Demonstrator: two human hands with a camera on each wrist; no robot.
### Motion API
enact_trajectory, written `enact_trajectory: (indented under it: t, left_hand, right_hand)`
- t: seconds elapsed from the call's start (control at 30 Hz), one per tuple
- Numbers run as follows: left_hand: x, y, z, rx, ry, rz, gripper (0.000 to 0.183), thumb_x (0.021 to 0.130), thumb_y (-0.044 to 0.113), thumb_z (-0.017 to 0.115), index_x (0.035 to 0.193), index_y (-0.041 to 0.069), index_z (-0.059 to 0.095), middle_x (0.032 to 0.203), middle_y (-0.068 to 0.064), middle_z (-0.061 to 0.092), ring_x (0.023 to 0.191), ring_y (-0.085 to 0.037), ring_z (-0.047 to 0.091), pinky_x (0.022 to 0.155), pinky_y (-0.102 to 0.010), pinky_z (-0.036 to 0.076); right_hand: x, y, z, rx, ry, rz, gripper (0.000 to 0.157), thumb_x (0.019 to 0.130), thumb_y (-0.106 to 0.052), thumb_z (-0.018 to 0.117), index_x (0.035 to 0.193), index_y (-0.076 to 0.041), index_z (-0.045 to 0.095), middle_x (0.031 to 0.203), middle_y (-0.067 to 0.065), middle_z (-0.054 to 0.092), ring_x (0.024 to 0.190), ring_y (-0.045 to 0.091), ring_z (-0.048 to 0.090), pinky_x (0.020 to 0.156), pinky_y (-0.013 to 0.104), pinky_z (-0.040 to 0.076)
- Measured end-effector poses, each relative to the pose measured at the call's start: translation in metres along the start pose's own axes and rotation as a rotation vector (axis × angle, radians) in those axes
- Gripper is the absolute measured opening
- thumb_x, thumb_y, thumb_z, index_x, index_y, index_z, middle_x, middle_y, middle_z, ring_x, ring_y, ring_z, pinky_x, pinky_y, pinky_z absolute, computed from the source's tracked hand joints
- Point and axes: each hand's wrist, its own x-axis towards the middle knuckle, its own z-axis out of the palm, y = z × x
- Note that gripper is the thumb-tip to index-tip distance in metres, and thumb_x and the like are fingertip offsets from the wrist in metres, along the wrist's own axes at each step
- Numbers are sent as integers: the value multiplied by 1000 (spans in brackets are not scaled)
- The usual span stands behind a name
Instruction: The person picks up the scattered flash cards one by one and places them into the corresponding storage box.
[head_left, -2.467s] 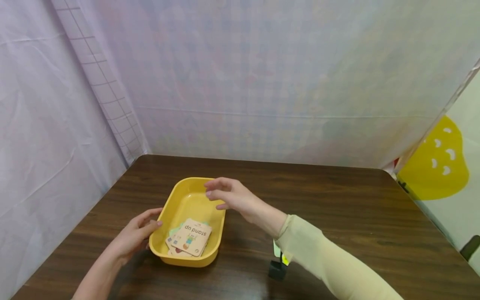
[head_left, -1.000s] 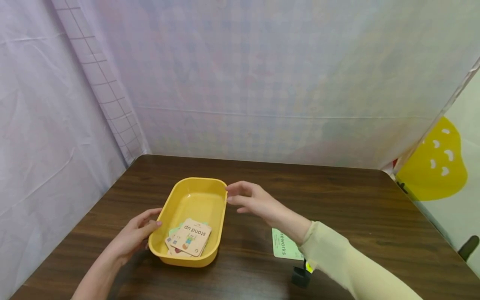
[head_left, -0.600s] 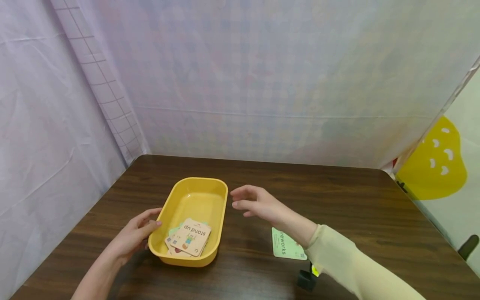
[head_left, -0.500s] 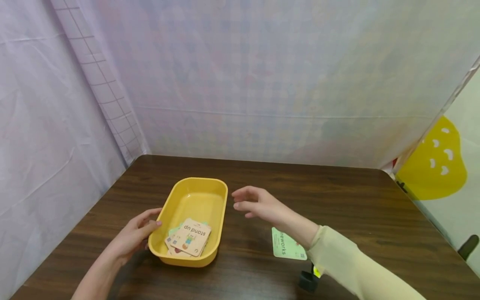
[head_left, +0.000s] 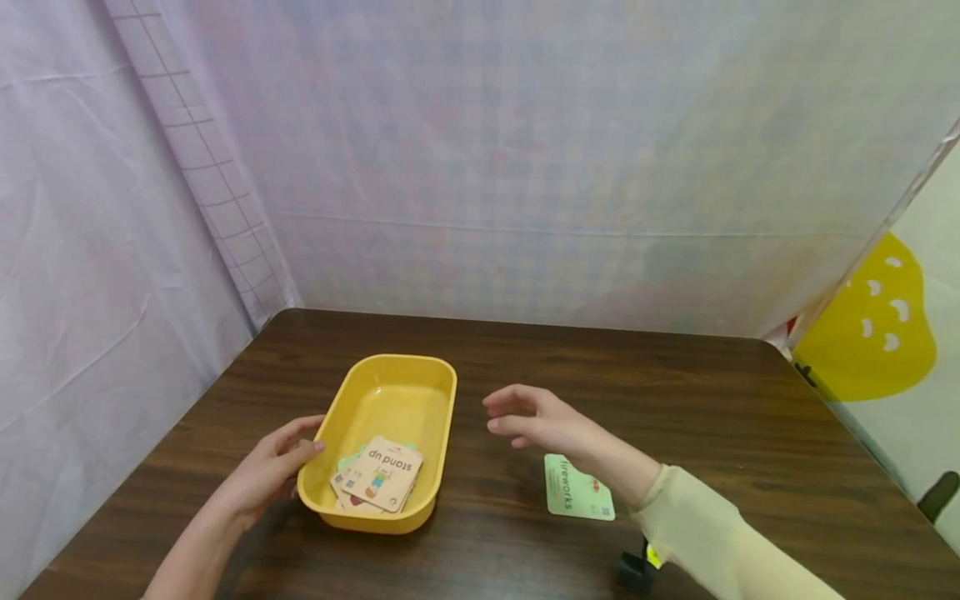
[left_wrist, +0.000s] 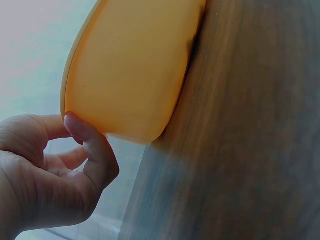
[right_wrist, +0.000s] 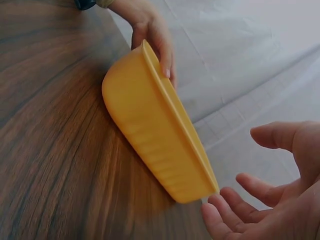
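Observation:
A yellow plastic bin (head_left: 438,433) rests on the table, left of the middle. My left hand (head_left: 273,467) pinches its left rim, thumb on top and the other fingers outside; the left wrist view has the fingertips right at the rim of the bin (left_wrist: 130,65). Inside lie several flat cards, the top one a beige "stand up" card (head_left: 384,475), with green edges showing beneath. My right hand (head_left: 543,421), fingers loosely bent with nothing between them, hovers right of the bin. Below its wrist lies a green "fireworks" card (head_left: 573,492), partly covered by the forearm.
The dark wood table (head_left: 637,367) runs back to a pale curtain (head_left: 525,167). A small black device (head_left: 636,573) with a bright yellow bit hangs under the right sleeve (head_left: 697,525). A yellow strawberry-like shape (head_left: 877,333) shows on the wall at right.
My right hand has moved from over the bin away to the right and slightly nearer, uncovering more of the green card. The left hand and the bin stay in place.

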Motion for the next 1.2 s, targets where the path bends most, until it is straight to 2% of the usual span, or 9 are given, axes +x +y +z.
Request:
enact_trajectory:
  t: [0.47,0.6,0.73,0.87,1.0,1.1,1.2]
  left_hand:
    - [0,-2,1,-1,0,-5,60,103,23,50,154,3,25,97,-2,64,67,-8,55,57,-22,47]
    - [1,-3,1,0,-6,-2,60,103,23,49,154,2,25,97,-2,64,68,-8,56,57,-23,48]
    - [1,-3,1,0,-7,-1,60,103,23,49,154,2,24,96,-1,64,66,-8,55,57,-23,47]
    - [0,-2,1,0,-1,-1,60,103,24,50,154,2,26,96,-1,64,65,-8,54,56,-22,46]
    - [0,-1,0,-4,-1,-11,60,102,24,50,154,3,26,96,-1,64,66,-7,55,57,-22,47]
    - [0,-1,-1,-1,-8,-6,61,102,24,50,154,2,25,96,0,64,67,-8,55,57,-22,47]
    - [0,-1,0,-8,-5,-7,61,102,24,51,154,2,25,95,0,64,66,-8,55,57,-22,47]
  right_hand:
    - [-17,14,-17,-98,-5,-15,48,91,-26,68,132,-5,55,136,21,55,114,24,62,92,42,53]
    - [-21,17,-22,-165,-27,-52,50,90,-25,70,132,-1,54,136,23,56,120,36,59,98,47,51]
    - [-26,21,-27,-228,-61,-70,53,91,-27,70,133,0,53,137,23,55,124,42,55,99,49,50]
    - [-33,22,-32,-261,-79,-50,54,90,-29,72,133,-3,53,140,21,54,126,41,54,101,52,48]
    - [-40,19,-36,-340,-108,-12,58,86,-31,76,133,-4,53,141,17,55,131,41,51,105,56,44]
    - [-44,18,-38,-366,-132,23,61,84,-31,78,133,-5,53,142,18,54,135,41,48,94,53,51]
    - [-45,18,-39,-401,-130,25,62,83,-30,79,133,-4,53,140,18,55,132,40,50,90,51,53]
